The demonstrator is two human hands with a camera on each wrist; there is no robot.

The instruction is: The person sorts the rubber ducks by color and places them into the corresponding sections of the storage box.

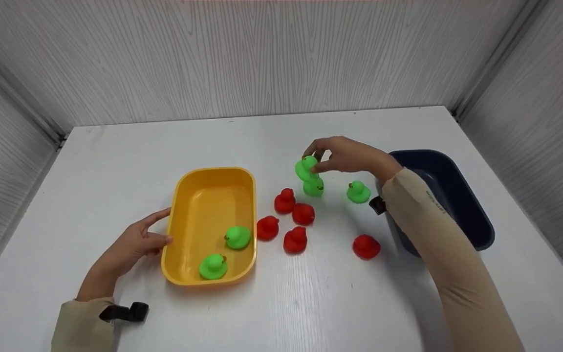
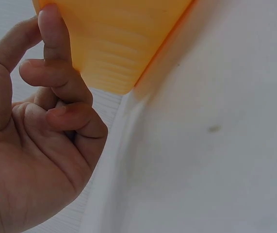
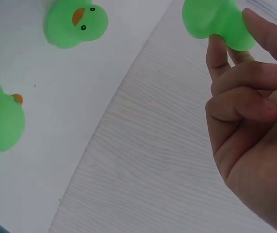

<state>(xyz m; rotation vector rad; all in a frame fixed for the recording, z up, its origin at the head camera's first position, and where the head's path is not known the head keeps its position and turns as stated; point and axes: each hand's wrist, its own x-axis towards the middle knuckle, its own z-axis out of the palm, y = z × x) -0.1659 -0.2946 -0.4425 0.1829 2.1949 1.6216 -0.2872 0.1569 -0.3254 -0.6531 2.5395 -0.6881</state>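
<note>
My right hand (image 1: 342, 154) pinches a green toy duck (image 1: 305, 170) between thumb and fingertips, just above another green duck (image 1: 313, 187). Whether the two ducks touch I cannot tell. In the right wrist view the held duck (image 3: 216, 22) shows at the fingertips, apart from two other green ducks. A third green duck (image 1: 358, 192) sits below the right wrist. My left hand (image 1: 132, 244) rests its thumb and index finger at the left side of a yellow tub (image 1: 208, 195); the other fingers curl loosely. Inside the tub lie two green ducks (image 1: 213, 267).
Several red ducks (image 1: 295, 240) stand between the tub and the right arm, one close against the tub's right side. Another red duck (image 1: 366, 247) sits apart, further right. A dark blue tub (image 1: 472, 210) stands at the right, partly behind the right forearm. Wood-grain panels enclose the white table.
</note>
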